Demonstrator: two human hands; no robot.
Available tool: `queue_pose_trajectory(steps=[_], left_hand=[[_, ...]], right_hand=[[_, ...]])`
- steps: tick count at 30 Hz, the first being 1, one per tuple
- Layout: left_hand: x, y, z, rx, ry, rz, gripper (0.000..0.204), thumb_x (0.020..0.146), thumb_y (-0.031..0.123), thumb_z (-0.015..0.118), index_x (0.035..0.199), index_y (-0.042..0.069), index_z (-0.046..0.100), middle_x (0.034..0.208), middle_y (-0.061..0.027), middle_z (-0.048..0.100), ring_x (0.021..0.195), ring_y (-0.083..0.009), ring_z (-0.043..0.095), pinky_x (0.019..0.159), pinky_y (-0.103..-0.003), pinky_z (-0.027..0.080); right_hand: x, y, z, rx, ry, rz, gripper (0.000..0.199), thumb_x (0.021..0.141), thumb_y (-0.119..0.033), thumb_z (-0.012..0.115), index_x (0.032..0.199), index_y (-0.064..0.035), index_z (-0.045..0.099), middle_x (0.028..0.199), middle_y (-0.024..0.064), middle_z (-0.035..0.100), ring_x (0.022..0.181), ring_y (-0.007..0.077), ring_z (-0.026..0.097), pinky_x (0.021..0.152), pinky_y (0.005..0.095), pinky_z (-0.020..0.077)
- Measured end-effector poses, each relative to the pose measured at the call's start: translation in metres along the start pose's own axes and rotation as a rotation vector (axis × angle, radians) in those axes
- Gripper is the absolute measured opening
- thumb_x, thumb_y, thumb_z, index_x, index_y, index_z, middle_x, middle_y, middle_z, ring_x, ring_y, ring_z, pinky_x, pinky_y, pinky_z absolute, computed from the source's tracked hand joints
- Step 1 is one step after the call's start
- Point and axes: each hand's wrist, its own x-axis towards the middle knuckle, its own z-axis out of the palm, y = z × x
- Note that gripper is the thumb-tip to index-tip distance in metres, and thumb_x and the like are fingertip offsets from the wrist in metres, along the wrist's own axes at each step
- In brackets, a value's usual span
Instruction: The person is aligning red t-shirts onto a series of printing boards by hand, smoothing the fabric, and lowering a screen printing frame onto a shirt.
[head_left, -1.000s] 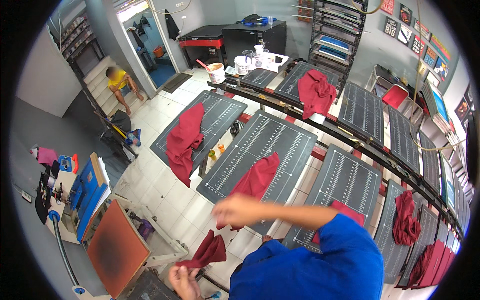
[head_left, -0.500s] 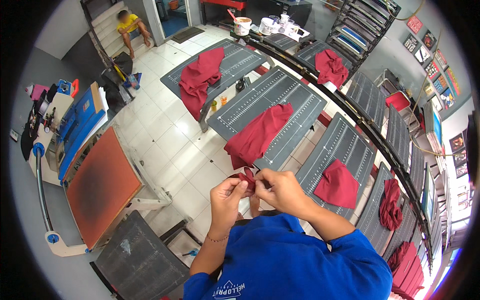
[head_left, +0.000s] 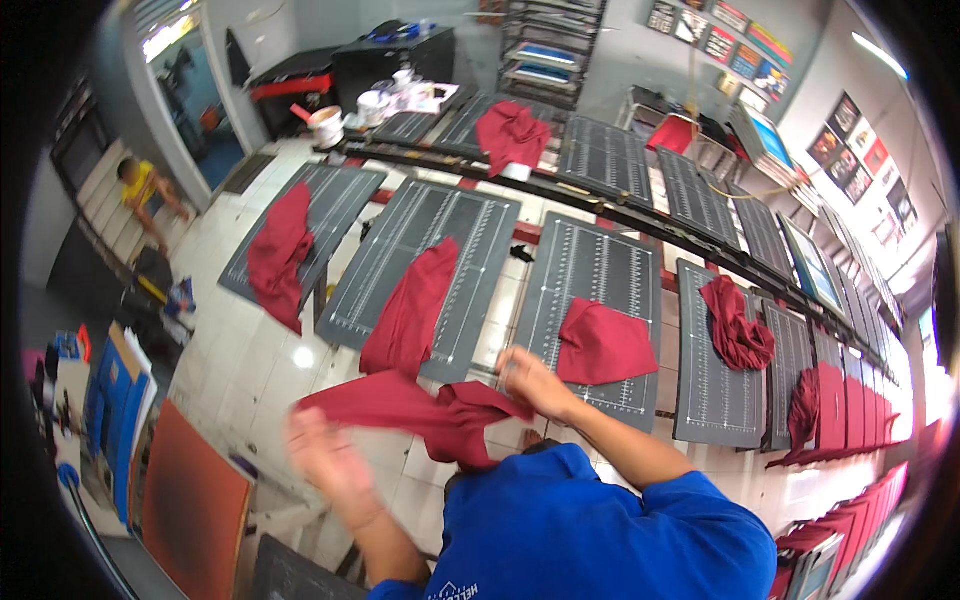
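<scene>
A dark red cloth (head_left: 385,403) is spread out in the air between my two hands, low in front of my blue shirt. My left hand (head_left: 328,452), smeared by motion, is at the cloth's left end; the fingers look closed on it, though the blur hides their exact grip. With bent fingers my right hand (head_left: 533,382) holds the bunched right end. Part of the cloth hangs down in the middle toward my body. Just beyond it, another dark red cloth (head_left: 412,315) lies over the near edge of a grey ruled board (head_left: 470,240).
More grey boards with white rulings line a long dark rail (head_left: 560,188); several carry dark red cloths (head_left: 607,342). An orange-red panel (head_left: 195,500) stands at lower left. A person in yellow (head_left: 148,190) sits on steps at far left. A white bucket (head_left: 326,127) is at the back.
My hands have moved apart, the left one leftward, and the cloth bunched between my fingertips is now opened wide. The whole view has swung to the right.
</scene>
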Motion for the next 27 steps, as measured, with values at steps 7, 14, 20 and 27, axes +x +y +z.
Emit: queue_pose_trajectory(steps=[7, 14, 20, 27], left_hand=[[0.036, 0.167, -0.173, 0.139, 0.542, 0.629, 0.036, 0.093, 0.031, 0.065, 0.115, 0.002, 0.065, 0.11, -0.0122, 0.066, 0.1, -0.0229, 0.063, 0.089, -0.034, 0.049], [-0.051, 0.174, -0.109, 0.538, 0.758, 1.231, 0.022, 0.096, 0.025, 0.062, 0.101, 0.004, 0.067, 0.091, -0.0079, 0.064, 0.082, -0.0185, 0.059, 0.07, -0.03, 0.047], [-0.116, 0.051, 0.023, 1.071, 0.66, 0.857, 0.02, 0.094, 0.021, 0.064, 0.097, 0.002, 0.068, 0.089, -0.0122, 0.066, 0.079, -0.0243, 0.061, 0.069, -0.034, 0.049], [-0.186, -0.027, 0.12, 1.41, 0.162, 0.44, 0.019, 0.091, 0.018, 0.065, 0.093, 0.0, 0.069, 0.088, -0.0171, 0.067, 0.076, -0.0311, 0.063, 0.068, -0.039, 0.052]], right_hand=[[-0.046, 0.002, -0.187, -0.914, -0.635, 0.357, 0.038, 0.094, -0.038, 0.058, 0.111, -0.0062, 0.07, 0.098, 0.0149, 0.071, 0.093, 0.029, 0.067, 0.083, 0.0417, 0.0514], [0.103, -0.207, -0.391, -0.184, 0.533, -0.063, 0.02, 0.094, -0.019, 0.051, 0.098, -0.0062, 0.067, 0.079, 0.0056, 0.067, 0.066, 0.0151, 0.061, 0.053, 0.0313, 0.0493], [0.203, -0.334, -0.539, -0.999, 1.063, -0.685, 0.036, 0.096, -0.031, 0.052, 0.122, -0.0065, 0.057, 0.106, 0.0321, 0.065, 0.105, 0.0478, 0.062, 0.091, 0.0511, 0.0478], [0.217, -0.195, -0.416, -1.407, 0.618, -0.287, 0.048, 0.09, -0.035, 0.062, 0.126, -0.0042, 0.055, 0.112, 0.0189, 0.066, 0.106, 0.0326, 0.065, 0.089, 0.0464, 0.053]])
